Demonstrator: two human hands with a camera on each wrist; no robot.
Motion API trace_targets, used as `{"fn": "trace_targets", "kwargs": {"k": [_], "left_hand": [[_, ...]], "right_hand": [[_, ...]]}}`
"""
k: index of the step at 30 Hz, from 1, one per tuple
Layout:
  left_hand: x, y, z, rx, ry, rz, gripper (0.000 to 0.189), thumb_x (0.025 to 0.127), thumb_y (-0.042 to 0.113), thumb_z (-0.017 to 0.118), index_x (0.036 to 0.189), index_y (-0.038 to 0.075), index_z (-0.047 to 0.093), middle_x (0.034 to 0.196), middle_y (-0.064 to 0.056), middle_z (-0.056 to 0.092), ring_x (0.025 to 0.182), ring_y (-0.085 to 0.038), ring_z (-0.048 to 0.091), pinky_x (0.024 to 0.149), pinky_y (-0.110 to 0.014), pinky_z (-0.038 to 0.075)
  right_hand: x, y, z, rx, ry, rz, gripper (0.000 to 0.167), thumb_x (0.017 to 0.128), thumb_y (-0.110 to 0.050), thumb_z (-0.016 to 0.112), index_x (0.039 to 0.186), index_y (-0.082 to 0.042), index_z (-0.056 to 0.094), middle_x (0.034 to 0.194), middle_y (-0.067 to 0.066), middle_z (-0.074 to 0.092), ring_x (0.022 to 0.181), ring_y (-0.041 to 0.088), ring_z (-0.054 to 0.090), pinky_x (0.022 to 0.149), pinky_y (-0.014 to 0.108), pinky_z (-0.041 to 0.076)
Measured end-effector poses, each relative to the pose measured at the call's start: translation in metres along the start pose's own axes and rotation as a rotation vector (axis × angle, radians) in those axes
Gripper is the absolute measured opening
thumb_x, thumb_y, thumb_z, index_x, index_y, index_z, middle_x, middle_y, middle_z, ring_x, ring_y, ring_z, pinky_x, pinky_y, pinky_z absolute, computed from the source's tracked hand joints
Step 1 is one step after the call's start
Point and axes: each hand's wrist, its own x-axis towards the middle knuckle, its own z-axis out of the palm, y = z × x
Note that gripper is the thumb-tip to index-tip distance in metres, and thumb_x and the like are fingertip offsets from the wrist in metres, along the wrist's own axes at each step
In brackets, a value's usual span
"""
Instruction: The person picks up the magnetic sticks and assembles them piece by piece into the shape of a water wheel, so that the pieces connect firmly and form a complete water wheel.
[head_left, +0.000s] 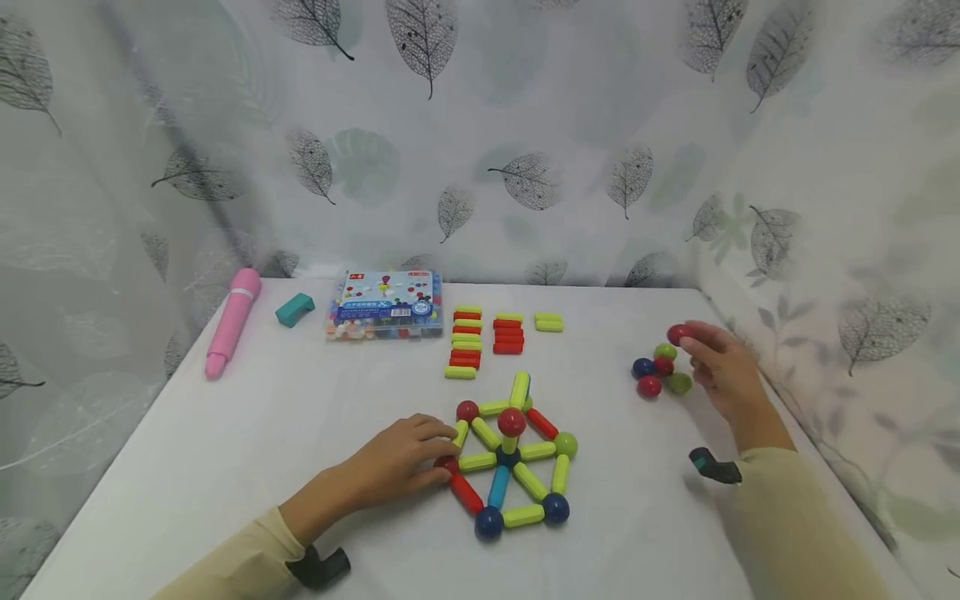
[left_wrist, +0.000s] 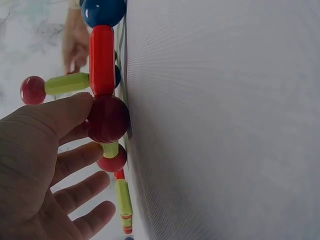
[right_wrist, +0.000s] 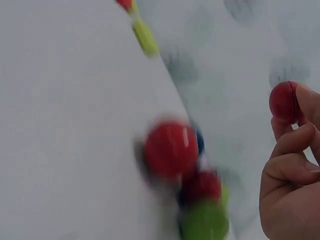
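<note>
A flat, wheel-like frame of magnetic balls and rods lies on the table, with a dark blue hub ball. An upright yellow-green rod on the hub carries a red ball, and another rod stands at the back corner. My left hand is at the frame's left corner, thumb and index finger pinching the corner's dark red ball; the other fingers are spread. My right hand holds a loose red ball between thumb and fingertips, raised above a small cluster of balls.
Rows of red and yellow-green rods lie behind the frame. A clear plastic box with a printed label stands at the back edge, with a teal block and a pink marker-shaped object left of it. A leaf-print curtain borders the table.
</note>
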Motion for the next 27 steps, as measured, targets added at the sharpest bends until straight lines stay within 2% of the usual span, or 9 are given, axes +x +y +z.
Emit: {"fn": "trace_targets", "kwargs": {"k": [2,5,7,9,13,22,27], "left_hand": [[0.000,0.000,0.001,0.001,-0.001,-0.002,0.036,0.095,0.036,0.073,0.128,0.021,0.071,0.136,0.003,0.065,0.131,-0.019,0.056,0.107,-0.042,0.049],[-0.001,-0.001,0.002,0.000,0.004,-0.001,0.036,0.095,0.035,0.074,0.128,0.021,0.071,0.136,0.003,0.065,0.131,-0.019,0.056,0.107,-0.043,0.050],[-0.001,-0.001,0.002,-0.001,0.004,0.000,0.036,0.095,0.035,0.074,0.128,0.021,0.071,0.136,0.003,0.065,0.131,-0.018,0.055,0.107,-0.042,0.049],[-0.001,-0.002,0.003,-0.007,0.003,0.004,0.036,0.095,0.035,0.073,0.129,0.021,0.071,0.136,0.002,0.065,0.131,-0.019,0.055,0.107,-0.043,0.049],[0.000,-0.001,0.001,-0.008,0.005,0.007,0.037,0.095,0.035,0.073,0.128,0.021,0.071,0.136,0.002,0.065,0.131,-0.019,0.055,0.108,-0.042,0.049],[-0.001,-0.001,-0.001,-0.013,0.010,0.006,0.036,0.095,0.034,0.074,0.128,0.019,0.071,0.135,0.001,0.066,0.130,-0.020,0.056,0.107,-0.042,0.050],[0.000,-0.001,0.000,-0.020,0.014,0.011,0.037,0.095,0.034,0.073,0.128,0.019,0.071,0.135,0.002,0.065,0.130,-0.019,0.056,0.107,-0.042,0.050]], "right_hand": [[-0.007,-0.005,0.044,-0.002,-0.129,-0.016,0.029,0.098,-0.015,0.069,0.126,-0.018,0.065,0.102,-0.008,0.065,0.068,0.009,0.046,0.052,0.020,0.035],[-0.017,-0.007,0.109,-0.101,-0.313,0.013,0.044,0.097,-0.023,0.072,0.138,-0.012,0.059,0.110,-0.003,0.063,0.071,0.011,0.048,0.055,0.019,0.039],[-0.022,-0.005,0.141,-0.162,-0.404,0.031,0.054,0.097,-0.027,0.071,0.145,-0.009,0.054,0.115,0.000,0.060,0.075,0.013,0.048,0.058,0.019,0.041],[-0.026,-0.001,0.161,-0.193,-0.447,0.044,0.054,0.098,-0.027,0.071,0.146,-0.008,0.053,0.116,0.004,0.060,0.072,0.014,0.046,0.056,0.020,0.040],[-0.029,0.006,0.176,-0.244,-0.466,0.056,0.047,0.098,-0.025,0.070,0.141,-0.010,0.058,0.117,0.004,0.064,0.065,0.016,0.042,0.054,0.021,0.035],[-0.028,0.013,0.175,-0.251,-0.500,0.056,0.046,0.099,-0.026,0.068,0.141,-0.011,0.057,0.111,0.005,0.060,0.070,0.016,0.046,0.054,0.022,0.033],[-0.027,0.014,0.176,-0.275,-0.476,0.085,0.048,0.098,-0.030,0.070,0.141,-0.014,0.057,0.114,0.005,0.061,0.073,0.017,0.048,0.056,0.022,0.037]]}}
